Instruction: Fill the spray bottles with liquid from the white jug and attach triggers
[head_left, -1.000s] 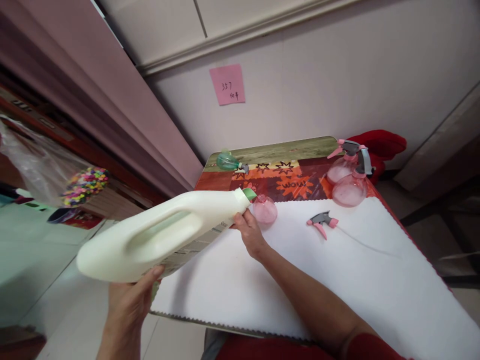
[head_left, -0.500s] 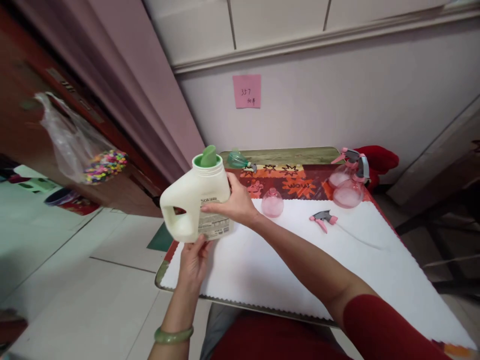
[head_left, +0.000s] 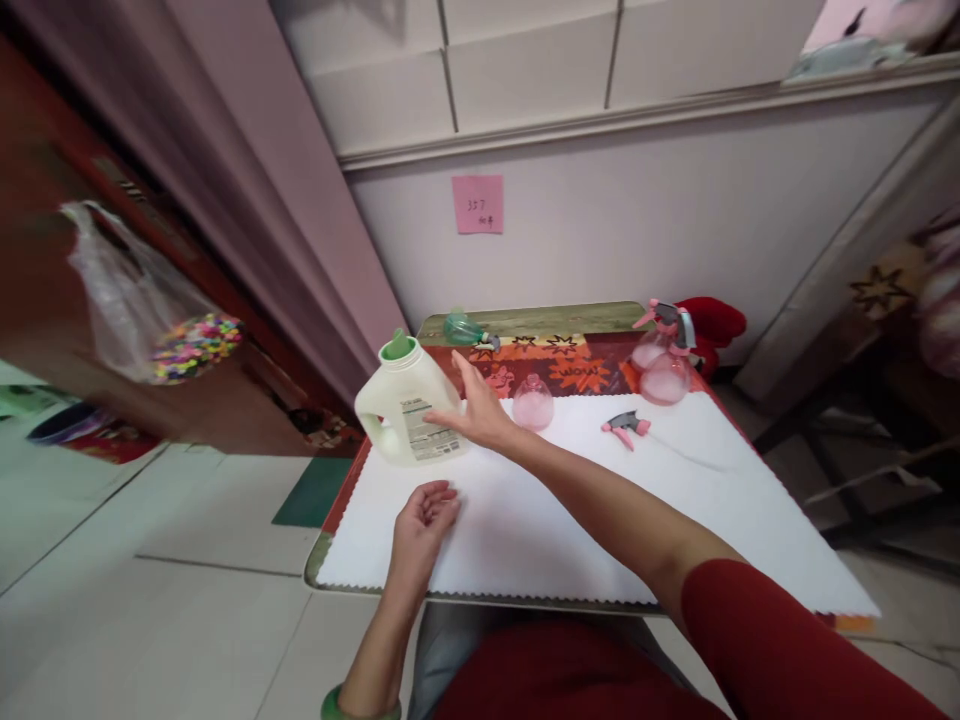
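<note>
A cream detergent jug (head_left: pixel 401 405) with a green spout stands upright at the left edge of the white cloth (head_left: pixel 570 500) on the table. My right hand (head_left: pixel 472 410) rests against the jug's labelled side, fingers stretched out. My left hand (head_left: pixel 424 520) hovers palm up over the cloth just in front of the jug, fingers loosely curled, holding nothing. A small pink round bottle (head_left: pixel 533 404) without a top stands just right of my right hand. A loose pink and grey spray head (head_left: pixel 624 428) with its thin tube lies on the cloth further right.
Two pink spray bottles (head_left: pixel 661 362) stand at the table's far right corner by a red object (head_left: pixel 709 322). A green bottle (head_left: pixel 461 328) lies at the back edge. A plastic bag of coloured beads (head_left: pixel 176 330) hangs at the left. A pink note (head_left: pixel 477 204) is on the wall.
The jug went from tilted in both hands to standing upright on the cloth. My left hand let go of its base and dropped back; my right hand's fingers opened against its side.
</note>
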